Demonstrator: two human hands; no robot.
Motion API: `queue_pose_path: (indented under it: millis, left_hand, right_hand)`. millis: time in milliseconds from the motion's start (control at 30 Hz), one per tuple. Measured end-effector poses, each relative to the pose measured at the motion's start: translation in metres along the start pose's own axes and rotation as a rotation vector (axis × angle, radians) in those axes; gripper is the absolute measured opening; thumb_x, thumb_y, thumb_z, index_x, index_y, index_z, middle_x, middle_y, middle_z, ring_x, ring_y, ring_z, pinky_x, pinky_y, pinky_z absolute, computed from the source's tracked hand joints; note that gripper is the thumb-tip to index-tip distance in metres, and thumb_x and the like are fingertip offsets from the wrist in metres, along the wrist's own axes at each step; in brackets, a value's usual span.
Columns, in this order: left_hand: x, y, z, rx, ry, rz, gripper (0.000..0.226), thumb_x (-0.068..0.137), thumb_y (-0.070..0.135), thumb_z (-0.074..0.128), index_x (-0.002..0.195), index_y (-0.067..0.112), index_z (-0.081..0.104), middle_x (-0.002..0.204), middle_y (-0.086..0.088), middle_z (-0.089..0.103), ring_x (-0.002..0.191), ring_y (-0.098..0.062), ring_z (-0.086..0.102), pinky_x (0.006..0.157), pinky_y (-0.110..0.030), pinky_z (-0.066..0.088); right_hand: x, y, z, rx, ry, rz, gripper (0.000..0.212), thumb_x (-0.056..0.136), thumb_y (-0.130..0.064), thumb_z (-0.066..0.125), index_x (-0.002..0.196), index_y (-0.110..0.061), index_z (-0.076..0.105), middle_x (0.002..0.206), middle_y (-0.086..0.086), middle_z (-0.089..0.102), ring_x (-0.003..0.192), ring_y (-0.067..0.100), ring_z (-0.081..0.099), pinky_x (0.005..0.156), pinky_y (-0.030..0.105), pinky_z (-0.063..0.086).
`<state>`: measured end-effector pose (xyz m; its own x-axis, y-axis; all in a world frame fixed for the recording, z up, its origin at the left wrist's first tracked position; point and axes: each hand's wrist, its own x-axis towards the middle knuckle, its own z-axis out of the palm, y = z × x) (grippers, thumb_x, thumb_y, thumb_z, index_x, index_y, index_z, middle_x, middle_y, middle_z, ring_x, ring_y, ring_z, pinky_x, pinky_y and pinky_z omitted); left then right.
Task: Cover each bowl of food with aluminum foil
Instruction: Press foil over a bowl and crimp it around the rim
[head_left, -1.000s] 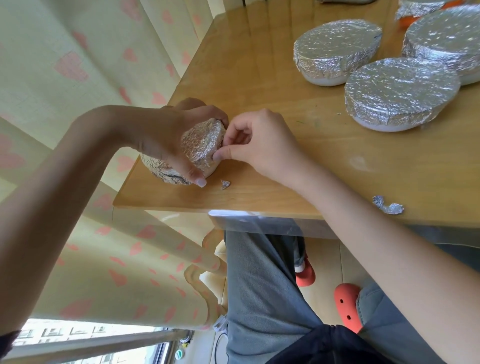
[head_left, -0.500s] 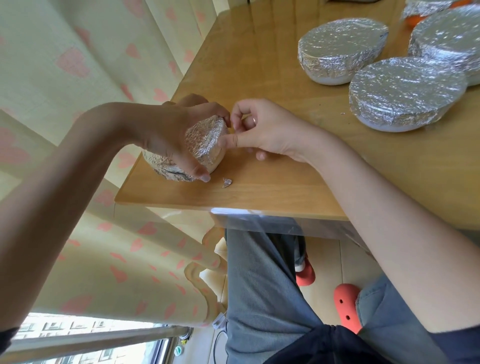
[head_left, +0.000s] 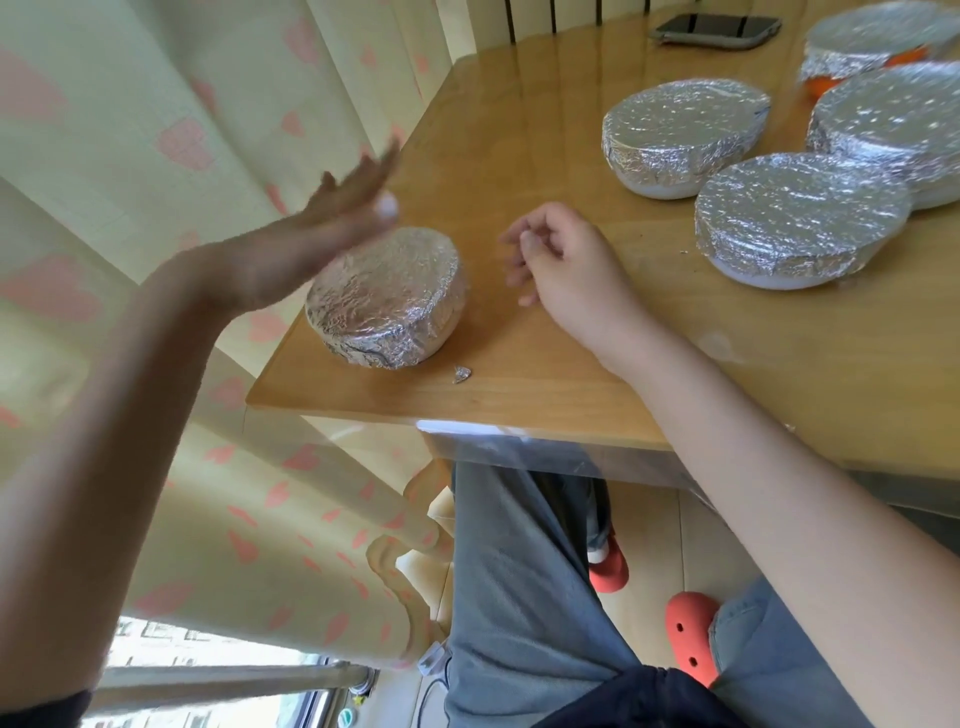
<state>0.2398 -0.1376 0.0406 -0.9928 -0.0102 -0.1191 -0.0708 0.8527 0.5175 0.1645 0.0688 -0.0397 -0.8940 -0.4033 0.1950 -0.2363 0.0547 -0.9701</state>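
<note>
A small foil-covered bowl (head_left: 387, 299) sits upright near the table's front left corner. My left hand (head_left: 322, 228) hovers above and left of it, blurred, fingers stretched out flat, touching nothing. My right hand (head_left: 561, 260) rests on the table to the bowl's right, fingers loosely curled with nothing in them. Three more foil-covered white bowls stand at the right: one at the back (head_left: 685, 135), one nearer (head_left: 800, 218) and one at the frame's edge (head_left: 904, 119). A foil-covered orange bowl (head_left: 872, 47) stands behind them.
The wooden table (head_left: 519, 405) ends just in front of the small bowl. A tiny foil scrap (head_left: 461, 374) lies by that bowl. A dark phone (head_left: 717, 28) lies at the back. A heart-patterned curtain (head_left: 156, 156) hangs at the left. My legs are under the table.
My left hand let go of the small bowl and lifted away, open. The bowl went from tilted on its side to flat on the table. My right hand drew back to the right.
</note>
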Motion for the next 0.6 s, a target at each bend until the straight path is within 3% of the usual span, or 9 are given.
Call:
queue_pose_path:
  millis: [67,167,233,333,467,533,600]
  left_hand:
    - [-0.002,-0.025,0.014,-0.331,0.406,-0.060,0.096,0.077,0.082,0.025,0.156,0.027,0.019,0.162,0.008,0.017,0.148,-0.005,0.012,0.123,-0.035,0.004]
    - [-0.004,-0.035,0.049,-0.823,0.704,-0.206,0.076,0.099,0.060,0.012,0.150,0.008,0.035,0.154,-0.005,0.038,0.141,-0.011,0.036,0.119,-0.034,0.025]
    - [-0.004,-0.024,0.066,-1.087,0.786,-0.281,0.070,0.103,0.055,0.015,0.141,0.006,0.047,0.141,-0.007,0.055,0.127,-0.016,0.054,0.100,-0.028,0.046]
    - [-0.001,-0.014,0.072,-1.343,0.822,-0.319,0.072,0.100,0.059,0.022,0.124,0.004,0.062,0.108,-0.009,0.070,0.095,-0.021,0.069,0.077,-0.027,0.056]
    - [0.000,-0.007,0.073,-1.442,0.864,-0.299,0.070,0.099,0.058,0.028,0.104,0.001,0.069,0.085,-0.013,0.072,0.084,-0.028,0.069,0.085,-0.036,0.054]
    - [0.001,-0.004,0.077,-1.489,0.885,-0.296,0.067,0.099,0.056,0.030,0.097,0.003,0.070,0.080,-0.012,0.072,0.081,-0.029,0.068,0.089,-0.038,0.052]
    - [0.001,-0.005,0.076,-1.505,0.881,-0.307,0.067,0.099,0.057,0.029,0.096,0.004,0.071,0.082,-0.012,0.072,0.084,-0.029,0.068,0.094,-0.042,0.051]
  right_hand:
    - [0.004,-0.005,0.010,0.054,0.051,0.073,0.019,0.101,-0.020,0.040,0.108,-0.017,0.057,0.104,-0.001,0.060,0.097,0.015,0.059,0.086,0.035,0.051]
    - [0.005,-0.021,0.032,0.154,0.022,0.184,0.041,0.102,-0.038,0.036,0.132,-0.014,0.049,0.115,-0.007,0.052,0.103,0.005,0.046,0.088,0.019,0.033]
    - [0.006,-0.027,0.051,0.182,-0.016,0.233,0.051,0.101,-0.044,0.031,0.134,-0.009,0.047,0.125,-0.001,0.054,0.114,0.013,0.048,0.086,0.022,0.029]
    - [0.006,-0.033,0.072,0.253,-0.012,0.343,0.051,0.098,-0.052,0.032,0.129,-0.016,0.054,0.127,0.003,0.056,0.121,0.022,0.049,0.094,0.029,0.035]
    - [0.010,-0.031,0.076,0.297,0.068,0.426,0.043,0.094,-0.056,0.037,0.113,-0.024,0.058,0.113,0.000,0.060,0.108,0.022,0.054,0.098,0.039,0.039]
    - [0.011,-0.031,0.077,0.313,0.076,0.431,0.044,0.094,-0.057,0.036,0.112,-0.024,0.059,0.110,0.000,0.061,0.102,0.021,0.056,0.093,0.038,0.041]
    - [0.011,-0.032,0.076,0.324,0.070,0.412,0.038,0.095,-0.057,0.034,0.097,-0.028,0.059,0.091,-0.005,0.059,0.086,0.012,0.055,0.085,0.034,0.039]
